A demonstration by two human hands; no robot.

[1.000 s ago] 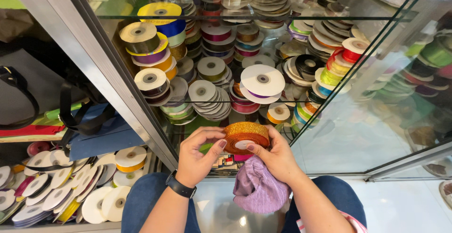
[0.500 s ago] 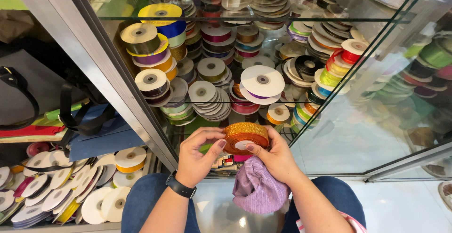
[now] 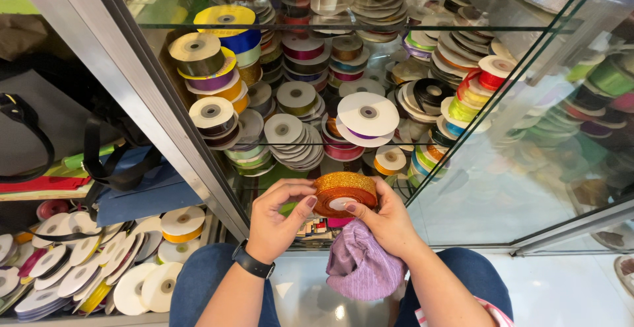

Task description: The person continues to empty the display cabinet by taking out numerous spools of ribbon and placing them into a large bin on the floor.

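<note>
Hands: both raised in front of the glass cabinet, meeting on one spool at centre frame.
Left hand: fingers curled, thumb and forefinger tips pressed to the left edge of the orange glitter ribbon spool; palm faces the spool; black wristwatch on the wrist.
Right hand: closed round the spool's right and lower side, thumb across its white core face; purple cloth hangs below this hand, bunched against the palm; whether it is gripped or merely tucked there, cannot tell.
Spool: tilted, glittery orange band uppermost, white disc face turned toward the camera, held clear of any shelf, just in front of the cabinet's lower opening.
Below the hands: knees in blue jeans on both sides, pale glossy floor between and to the right.
Cabinet: glass shelves stacked with many ribbon spools in yellow, purple, red, green, white; one large white-faced spool sits directly above the held one; metal frame post slants down the left side.
Right side: angled glass door, reflections of green and red rolls in it.
Left side: open shelf with white flat spools piled low, one with a yellow band; black bag straps and blue fabric above them.
</note>
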